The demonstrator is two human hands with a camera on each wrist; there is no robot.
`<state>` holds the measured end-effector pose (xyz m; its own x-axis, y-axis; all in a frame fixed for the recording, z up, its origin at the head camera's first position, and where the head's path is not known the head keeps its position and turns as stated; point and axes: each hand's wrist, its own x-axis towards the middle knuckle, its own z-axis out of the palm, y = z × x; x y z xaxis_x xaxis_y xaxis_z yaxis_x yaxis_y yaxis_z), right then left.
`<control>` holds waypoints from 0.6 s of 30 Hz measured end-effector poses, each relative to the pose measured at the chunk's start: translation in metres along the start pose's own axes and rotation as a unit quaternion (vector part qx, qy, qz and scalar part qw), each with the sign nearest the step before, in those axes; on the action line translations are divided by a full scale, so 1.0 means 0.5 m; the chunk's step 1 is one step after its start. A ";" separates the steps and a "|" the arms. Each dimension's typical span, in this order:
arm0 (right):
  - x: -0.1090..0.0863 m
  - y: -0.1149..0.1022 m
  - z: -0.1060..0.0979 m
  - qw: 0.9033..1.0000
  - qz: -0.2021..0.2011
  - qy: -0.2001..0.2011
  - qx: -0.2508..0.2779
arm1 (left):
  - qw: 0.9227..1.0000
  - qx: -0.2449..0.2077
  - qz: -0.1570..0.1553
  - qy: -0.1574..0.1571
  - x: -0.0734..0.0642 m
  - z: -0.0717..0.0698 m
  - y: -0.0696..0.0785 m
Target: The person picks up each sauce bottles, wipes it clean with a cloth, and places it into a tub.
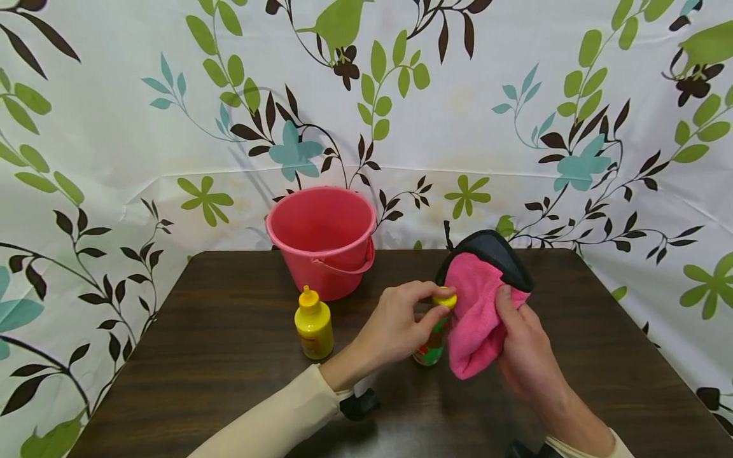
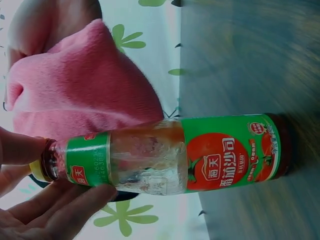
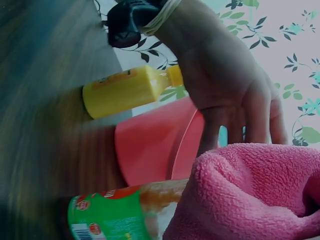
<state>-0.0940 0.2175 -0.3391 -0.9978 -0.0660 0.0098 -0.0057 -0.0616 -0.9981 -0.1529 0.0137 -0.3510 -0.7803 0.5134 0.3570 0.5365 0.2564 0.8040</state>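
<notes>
Ketchup bottle in narrow left grip

A dark wood-grain table stands before a creased white backdrop printed with leafy sprays, flowers and birds (the birds leaf-green), which also spreads along both sides.

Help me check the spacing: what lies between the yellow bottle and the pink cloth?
In the head view, the left hand and the green-labelled bottle it pinches lie between the yellow bottle and the pink cloth.
</notes>
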 end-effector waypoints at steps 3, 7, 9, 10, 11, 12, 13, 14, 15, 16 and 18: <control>-0.002 0.010 -0.005 1.000 0.009 0.002 -0.011 | 1.000 0.014 0.006 0.001 0.003 0.003 0.002; -0.004 0.022 -0.011 0.999 0.026 -0.002 -0.025 | 0.999 0.039 0.012 0.006 0.006 0.008 0.006; -0.006 0.027 -0.011 0.999 0.025 -0.008 -0.028 | 0.998 0.056 0.012 0.010 0.008 0.011 0.007; -0.007 0.030 -0.011 0.999 0.027 -0.012 -0.030 | 0.998 0.062 0.011 0.012 0.008 0.012 0.007; -0.008 0.032 -0.010 0.999 0.025 -0.014 -0.028 | 0.998 0.066 0.009 0.015 0.009 0.012 0.008; -0.008 0.034 -0.009 0.999 0.024 -0.016 -0.027 | 0.997 0.071 0.008 0.018 0.010 0.013 0.008; -0.009 0.036 -0.007 0.999 0.024 -0.018 -0.026 | 0.997 0.076 0.008 0.021 0.011 0.013 0.008; -0.010 0.038 -0.006 0.999 0.024 -0.021 -0.025 | 0.997 0.080 0.007 0.023 0.011 0.014 0.007; -0.011 0.039 -0.005 0.999 0.024 -0.022 -0.024 | 0.996 0.080 0.005 0.025 0.011 0.014 0.007; -0.012 0.040 -0.005 0.999 0.023 -0.024 -0.023 | 0.996 0.081 0.003 0.026 0.011 0.014 0.007; -0.014 0.042 -0.004 0.999 0.017 -0.027 -0.024 | 0.997 0.077 0.000 0.027 0.011 0.014 0.007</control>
<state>-0.0874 0.2185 -0.3605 -0.9923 -0.1219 -0.0220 0.0235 -0.0111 -0.9997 -0.1529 0.0233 -0.3495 -0.7942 0.4697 0.3856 0.5763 0.3809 0.7230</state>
